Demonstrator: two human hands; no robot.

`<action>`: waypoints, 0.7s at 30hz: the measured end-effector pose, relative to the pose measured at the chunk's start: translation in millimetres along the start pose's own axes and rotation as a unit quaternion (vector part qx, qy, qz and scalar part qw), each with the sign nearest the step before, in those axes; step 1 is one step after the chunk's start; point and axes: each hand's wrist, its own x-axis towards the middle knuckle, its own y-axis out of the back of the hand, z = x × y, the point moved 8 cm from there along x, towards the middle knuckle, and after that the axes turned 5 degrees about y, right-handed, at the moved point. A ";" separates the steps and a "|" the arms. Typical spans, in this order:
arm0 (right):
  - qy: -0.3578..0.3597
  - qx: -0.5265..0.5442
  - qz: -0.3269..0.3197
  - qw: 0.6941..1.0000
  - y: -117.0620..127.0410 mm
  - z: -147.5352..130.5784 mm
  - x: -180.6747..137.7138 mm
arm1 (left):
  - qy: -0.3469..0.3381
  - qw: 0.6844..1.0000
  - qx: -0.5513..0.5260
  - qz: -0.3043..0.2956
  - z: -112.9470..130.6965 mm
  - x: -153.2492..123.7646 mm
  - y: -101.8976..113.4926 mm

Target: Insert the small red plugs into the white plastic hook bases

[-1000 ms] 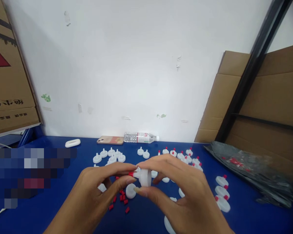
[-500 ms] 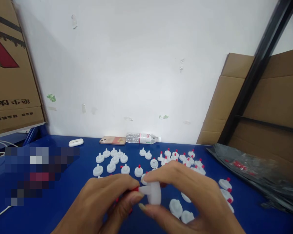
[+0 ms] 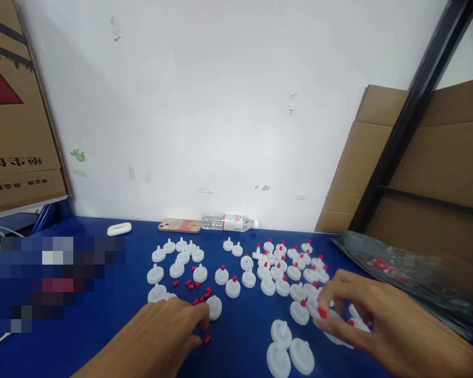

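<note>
My left hand (image 3: 173,331) hovers low over the blue table, its thumb and index finger apart with nothing visible between them. Small red caps (image 3: 202,299) lie scattered around its fingertips, and a white spout lid (image 3: 214,307) sits just beyond them. At the right, my right hand (image 3: 350,310) pinches a white spout lid by its red tip (image 3: 322,312); the lid's body is blurred and partly hidden. This hand is among white lids with red tips (image 3: 283,286). White lids without red tips (image 3: 279,359) lie nearer me, between the hands.
Several white lids (image 3: 177,269) stand at the left. A phone (image 3: 179,226), a plastic bottle (image 3: 228,222) and a white case (image 3: 119,229) lie by the wall. A grey plastic bag (image 3: 378,257) with red pieces is at the right. Cardboard (image 3: 360,152) leans behind it.
Both hands were together at the centre on one white lid with a red tip. They have separated: my right hand went right with the lid, and my left went down-left to the red caps.
</note>
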 end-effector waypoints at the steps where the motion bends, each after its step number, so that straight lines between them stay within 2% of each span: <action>1: -0.018 0.005 -0.040 0.999 -5.4 6.4 0.1 | 0.005 1.000 0.003 -0.020 2.7 0.5 -3.4; 3: -0.054 0.020 -0.111 0.992 -15.0 14.1 1.0 | 0.020 0.999 0.010 -0.048 5.7 1.9 -7.7; 5: -0.088 0.043 -0.146 0.984 -20.4 17.7 3.8 | 0.030 0.998 0.009 -0.051 6.4 3.5 -8.0; 13: -0.171 0.119 -0.203 0.957 -34.8 27.2 12.8 | 0.014 0.999 0.001 -0.047 3.0 7.6 -18.7; 21: -0.185 0.153 -0.219 0.946 -45.1 29.1 11.1 | -0.003 0.999 0.011 -0.033 5.7 12.8 -20.3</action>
